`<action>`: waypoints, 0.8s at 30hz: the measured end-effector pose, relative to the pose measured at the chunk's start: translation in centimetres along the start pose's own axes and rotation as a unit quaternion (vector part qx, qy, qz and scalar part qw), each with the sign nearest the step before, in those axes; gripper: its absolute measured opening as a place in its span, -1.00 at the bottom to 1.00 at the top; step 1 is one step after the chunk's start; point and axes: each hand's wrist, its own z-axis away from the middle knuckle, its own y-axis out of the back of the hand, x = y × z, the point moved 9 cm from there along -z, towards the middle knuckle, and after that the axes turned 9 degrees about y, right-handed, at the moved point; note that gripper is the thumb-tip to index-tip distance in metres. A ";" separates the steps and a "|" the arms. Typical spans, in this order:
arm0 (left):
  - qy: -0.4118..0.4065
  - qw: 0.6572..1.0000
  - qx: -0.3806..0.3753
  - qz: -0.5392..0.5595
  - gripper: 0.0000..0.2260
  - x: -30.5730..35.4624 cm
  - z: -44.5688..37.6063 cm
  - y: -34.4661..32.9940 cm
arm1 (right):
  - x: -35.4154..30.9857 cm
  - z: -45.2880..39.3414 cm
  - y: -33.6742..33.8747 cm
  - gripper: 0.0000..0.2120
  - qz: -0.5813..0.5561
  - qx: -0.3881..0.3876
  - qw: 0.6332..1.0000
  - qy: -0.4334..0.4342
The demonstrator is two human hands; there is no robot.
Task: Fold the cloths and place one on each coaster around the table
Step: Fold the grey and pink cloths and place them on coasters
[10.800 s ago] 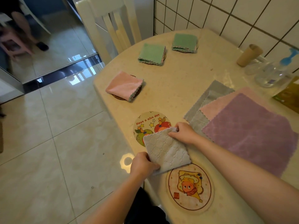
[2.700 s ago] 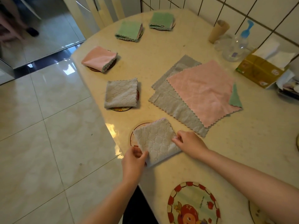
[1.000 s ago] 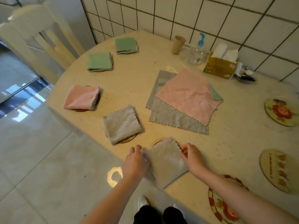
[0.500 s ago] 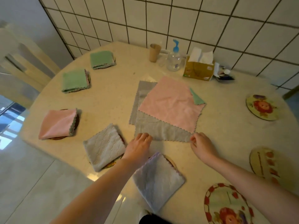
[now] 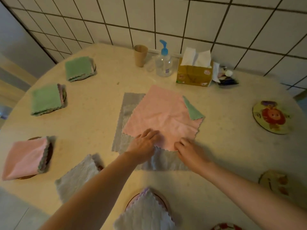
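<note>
A flat pink cloth [image 5: 159, 113] tops a spread pile mid-table, over grey cloths [image 5: 131, 103] and a green cloth [image 5: 192, 110] of which only a corner shows. My left hand [image 5: 144, 143] and my right hand [image 5: 187, 150] sit side by side on the pink cloth's near edge, fingers bunching and pinching it. Folded cloths lie on coasters: two green ones [image 5: 78, 68] [image 5: 45, 99], a pink one [image 5: 23, 157], a grey one [image 5: 78, 176] and a grey one [image 5: 146, 213] nearest me. Bare coasters lie at the right [image 5: 270, 117] [image 5: 274, 181] and at the bottom edge [image 5: 227, 227].
The round beige table [image 5: 93, 130] stands against a tiled wall. At its back stand a paper cup [image 5: 140, 55], a pump bottle [image 5: 163, 63], a tissue box [image 5: 194, 73] and small clutter [image 5: 226, 77].
Both hands let go of the folded grey cloth on the near coaster. They reached forward past the grey cloth's edge and closed in on the pink cloth's near edge.
</note>
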 end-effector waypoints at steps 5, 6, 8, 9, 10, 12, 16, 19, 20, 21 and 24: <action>-0.011 1.000 0.007 -0.009 -0.47 -0.9 -1.8 0.2 | 1.4 -1.2 3.8 -0.95 -0.150 0.061 0.987 -0.016; -0.007 1.000 0.020 -0.005 -0.50 -1.4 -2.1 0.6 | 1.7 -1.5 5.1 -0.93 -0.205 0.078 0.976 -0.016; 0.021 0.998 0.060 0.015 -0.58 -2.9 -2.9 2.1 | 2.6 -2.4 7.5 -0.91 -0.289 0.101 0.952 -0.007; 0.047 0.996 0.075 0.028 -0.60 -4.0 -3.3 3.0 | 3.3 -2.9 8.5 -0.93 -0.308 0.112 0.945 -0.008; 0.075 0.992 0.090 0.042 -0.61 -5.3 -3.7 4.0 | 4.2 -3.2 9.8 -0.98 -0.312 0.126 0.941 -0.013; 0.126 0.983 0.114 0.074 -0.60 -7.8 -4.5 5.9 | 6.5 -3.8 11.9 -0.93 -0.285 0.151 0.946 -0.038; 0.167 0.961 0.140 0.171 -0.63 -8.4 -5.7 10.4 | 10.4 -5.0 14.3 -0.88 -0.148 0.141 0.973 -0.109; 0.175 0.931 0.166 0.275 -0.65 -6.4 -6.0 14.6 | 11.4 -4.9 18.1 -0.87 -0.131 0.206 0.958 -0.151; 0.165 0.925 0.181 0.291 -0.65 -5.5 -5.8 16.0 | 11.4 -4.3 19.6 -0.86 -0.145 0.236 0.946 -0.167; 0.154 0.923 0.199 0.290 -0.65 -4.6 -5.6 17.3 | 11.6 -3.6 20.7 -0.85 -0.164 0.265 0.932 -0.184; 0.108 0.919 0.250 0.285 -0.68 -1.3 -3.6 20.5 | 11.1 0.3 24.2 -0.85 -0.183 0.361 0.894 -0.190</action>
